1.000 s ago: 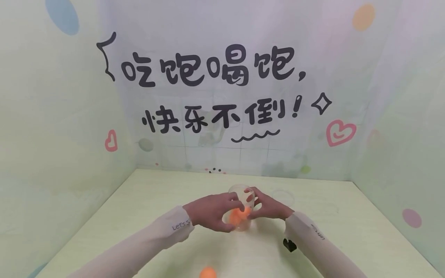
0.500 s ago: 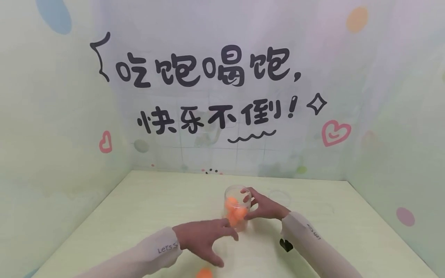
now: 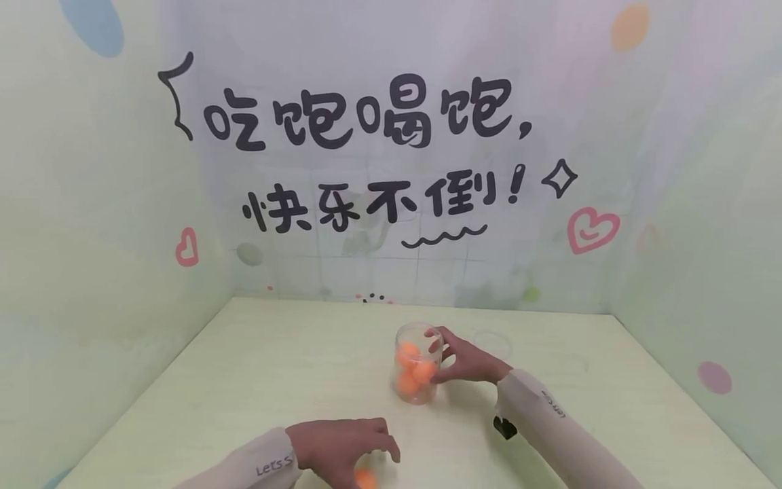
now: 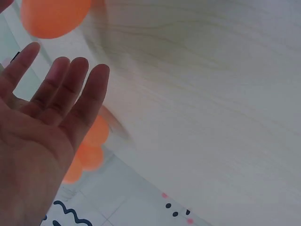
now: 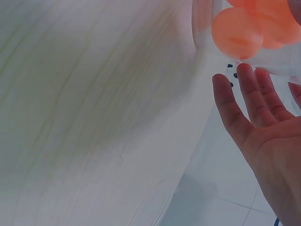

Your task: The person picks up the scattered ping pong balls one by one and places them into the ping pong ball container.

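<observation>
A clear cylindrical jar [image 3: 420, 397] stands upright on the table with several orange balls [image 3: 408, 381] inside. My right hand [image 3: 469, 360] holds it from the right, thumb in front and fingers round the far side. In the right wrist view the fingertips [image 5: 244, 70] meet the jar's side. Near the table's front edge my left hand [image 3: 342, 445] hangs over a loose orange ball [image 3: 366, 479], partly covering it. The left wrist view shows that ball [image 4: 55, 16] just beyond the spread, nearly straight fingers [image 4: 96, 89], with a gap between.
A thin clear disc [image 3: 492, 344] lies on the table [image 3: 275, 360] behind my right wrist. Printed cloth walls [image 3: 391, 272] enclose the back and both sides. A black heart shape [image 3: 504, 428] shows beside the right sleeve [image 3: 550, 414].
My left hand has left the jar's mouth and moved toward the front edge, down to the loose ball. The right hand stays at the jar.
</observation>
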`<state>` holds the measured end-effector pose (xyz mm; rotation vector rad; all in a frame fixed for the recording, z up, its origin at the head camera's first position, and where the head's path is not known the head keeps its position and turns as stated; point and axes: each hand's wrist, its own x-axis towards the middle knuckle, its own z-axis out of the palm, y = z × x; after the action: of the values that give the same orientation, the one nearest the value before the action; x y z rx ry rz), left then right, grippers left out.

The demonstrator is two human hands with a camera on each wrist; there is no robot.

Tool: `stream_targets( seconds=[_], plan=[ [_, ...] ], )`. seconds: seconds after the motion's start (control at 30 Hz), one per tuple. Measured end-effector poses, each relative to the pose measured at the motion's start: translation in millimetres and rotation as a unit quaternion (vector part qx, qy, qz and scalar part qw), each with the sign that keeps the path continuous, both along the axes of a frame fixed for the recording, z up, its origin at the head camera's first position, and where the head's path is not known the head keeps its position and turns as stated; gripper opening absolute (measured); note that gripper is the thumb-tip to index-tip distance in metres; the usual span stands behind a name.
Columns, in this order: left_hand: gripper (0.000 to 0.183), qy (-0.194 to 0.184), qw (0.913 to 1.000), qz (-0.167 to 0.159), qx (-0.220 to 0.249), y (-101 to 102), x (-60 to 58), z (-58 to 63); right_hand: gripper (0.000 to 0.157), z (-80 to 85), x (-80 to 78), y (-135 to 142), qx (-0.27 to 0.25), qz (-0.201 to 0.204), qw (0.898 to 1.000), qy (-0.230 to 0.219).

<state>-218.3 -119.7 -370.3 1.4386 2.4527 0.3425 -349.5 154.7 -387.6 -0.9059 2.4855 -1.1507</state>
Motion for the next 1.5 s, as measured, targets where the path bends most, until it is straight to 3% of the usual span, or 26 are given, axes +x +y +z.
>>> stream_targets(
  seconds=[0.27,0.53,0.8,1.1,1.3,1.5],
  plan=[
    [0.036,-0.039,0.9992,0.002,0.011,-6,1.9,-9.2,0.077,-0.8,-0.9,2,-0.008,0.003,1.000,-0.002],
    [0.031,-0.020,0.9998,0.006,0.003,-5,6.4,-14.3,0.076,-2.4,0.7,2,-0.007,0.001,1.000,0.000],
    [0.027,-0.046,0.9989,0.011,0.001,-7,8.0,-14.7,0.075,-3.9,-0.2,2,-0.006,0.002,1.000,-0.001],
    [0.020,-0.030,0.9992,0.026,0.000,-9,11.0,-16.8,0.078,-2.0,-0.4,3,-0.008,0.003,1.000,0.000],
    [0.023,-0.013,0.9998,0.005,0.014,-11,8.1,-19.2,0.077,-4.8,-2.8,2,-0.006,0.002,1.000,0.001],
    [0.024,-0.035,0.9990,0.005,0.029,-9,4.1,-15.3,0.076,-5.5,-3.8,2,-0.001,-0.003,1.000,-0.008]
  ],
)
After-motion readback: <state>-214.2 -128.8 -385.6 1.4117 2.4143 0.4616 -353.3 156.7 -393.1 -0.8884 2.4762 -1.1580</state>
